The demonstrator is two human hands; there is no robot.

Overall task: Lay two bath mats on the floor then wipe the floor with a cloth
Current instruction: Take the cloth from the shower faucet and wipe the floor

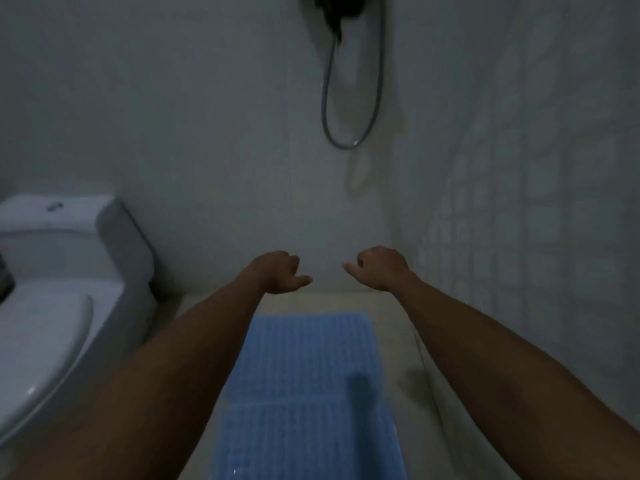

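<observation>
Blue bath mats (pixel 304 386) are down flat on the floor (pixel 408 341) at 6 o'clock, running lengthwise toward the wall; a seam across the lower part suggests two mats butted end to end, but in this dim light I can't tell for sure. Left hand (pixel 277 271) and right hand (pixel 379 266) hang above the far mat edge at 12 o'clock, fingers loosely curled, holding nothing. Laying looks done or nearly; no cloth in view, wiping not started; toilet (pixel 59 289) at 9 o'clock.
</observation>
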